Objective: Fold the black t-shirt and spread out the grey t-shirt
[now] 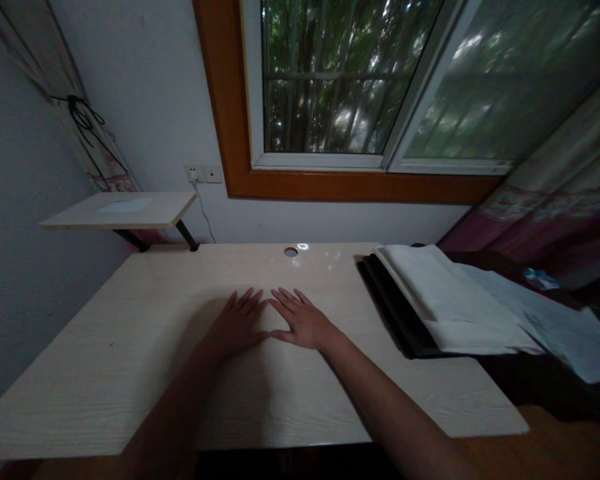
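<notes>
Both hands rest palm down on a pale wood-grain desk (105, 373), near its middle. My left hand (239, 325) lies flat with its fingers spread and nothing in it. Beside it, my right hand (300, 320) is flat as well, fingers apart and holding nothing. The thumb tips and index fingertips of the two hands meet or nearly meet, framing a small gap of desk surface. A dark shadow falls around the left hand and forearm.
White papers or cloth (430, 293) lie on a black folder-like item (393, 310) at the desk's right side. A raised shelf (165, 208) stands at the back left. Behind are a cable hole (291, 252), a wall socket (203, 174) and a window (340, 87). Curtains hang either side.
</notes>
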Demonstrator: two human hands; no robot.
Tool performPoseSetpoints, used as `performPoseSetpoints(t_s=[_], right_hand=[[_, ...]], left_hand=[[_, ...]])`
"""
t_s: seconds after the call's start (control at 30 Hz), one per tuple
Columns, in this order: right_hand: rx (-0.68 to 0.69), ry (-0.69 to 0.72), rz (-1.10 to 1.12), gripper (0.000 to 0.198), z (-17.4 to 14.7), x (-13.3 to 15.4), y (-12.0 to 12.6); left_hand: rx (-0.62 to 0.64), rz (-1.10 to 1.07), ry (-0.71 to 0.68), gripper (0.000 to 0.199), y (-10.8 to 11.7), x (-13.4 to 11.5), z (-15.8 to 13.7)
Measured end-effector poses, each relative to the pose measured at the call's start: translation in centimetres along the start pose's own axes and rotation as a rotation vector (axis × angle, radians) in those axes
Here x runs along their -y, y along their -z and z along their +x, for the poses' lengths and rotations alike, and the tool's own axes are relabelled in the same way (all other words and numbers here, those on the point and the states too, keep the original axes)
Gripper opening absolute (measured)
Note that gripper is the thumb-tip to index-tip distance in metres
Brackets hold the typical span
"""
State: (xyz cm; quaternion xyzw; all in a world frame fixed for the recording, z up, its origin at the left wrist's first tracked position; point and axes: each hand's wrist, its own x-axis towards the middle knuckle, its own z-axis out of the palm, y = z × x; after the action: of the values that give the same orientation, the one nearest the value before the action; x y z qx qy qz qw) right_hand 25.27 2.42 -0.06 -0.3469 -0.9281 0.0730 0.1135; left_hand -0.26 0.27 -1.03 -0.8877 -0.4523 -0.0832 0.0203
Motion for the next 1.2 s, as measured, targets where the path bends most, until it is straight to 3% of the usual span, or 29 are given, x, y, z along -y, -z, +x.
performPoseSetpoints(t_s=[0.57, 0.77, 1.0, 1.2], right_hand=[[-0.012, -0.008, 0.005, 0.083, 0.0, 0.0, -0.1], [-0.062, -0.018, 0.040, 0.070, -0.2, -0.1, 0.1], [-0.341, -0.167, 0.223, 0.040, -0.4, -0.7, 0.7], [-0.737, -0.392, 0.444, 0.035, -0.6, -2.3, 0.9]], left_hand=[[-0.008, -0.009, -0.003, 0.079, -0.1, 0.2, 0.0], [-0.031, -0.052, 0.011, 0.065, -0.2, 0.6, -0.1], [-0.085, -0.146, 0.092, 0.048, -0.7, 1.3, 0.1], [-0.183, -0.177, 0.161, 0.043, -0.8, 1.5, 0.5]])
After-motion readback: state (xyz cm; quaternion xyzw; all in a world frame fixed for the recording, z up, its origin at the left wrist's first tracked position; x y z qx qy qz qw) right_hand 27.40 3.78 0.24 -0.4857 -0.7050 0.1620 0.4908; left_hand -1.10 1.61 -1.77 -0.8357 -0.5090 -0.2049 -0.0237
